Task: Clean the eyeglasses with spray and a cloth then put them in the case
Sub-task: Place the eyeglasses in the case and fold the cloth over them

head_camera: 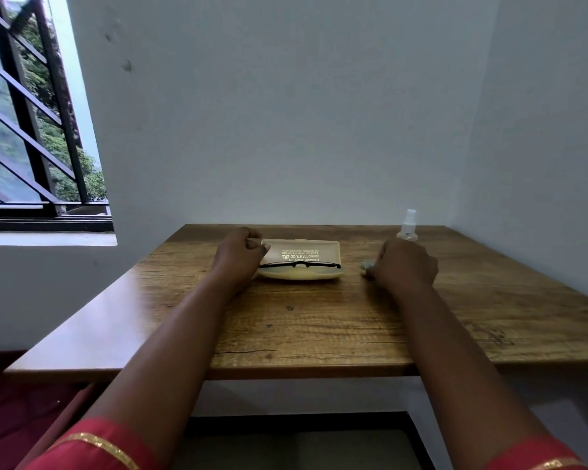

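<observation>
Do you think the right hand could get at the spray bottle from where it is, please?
Probably yes: the spray bottle stands just beyond the right hand, with nothing between them.

Black-rimmed eyeglasses (301,265) in open cream case (302,254); clear spray bottle (407,227) upright, right.

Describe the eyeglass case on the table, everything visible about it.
The eyeglass case is pale yellow, rectangular with rounded corners, and looks like hard plastic. It lies open on the wooden table, its lid showing printed lettering. Black-framed eyeglasses rest in its near half. The left hand touches its left end. It sits mid-table toward the wall, left of the spray bottle.
</observation>
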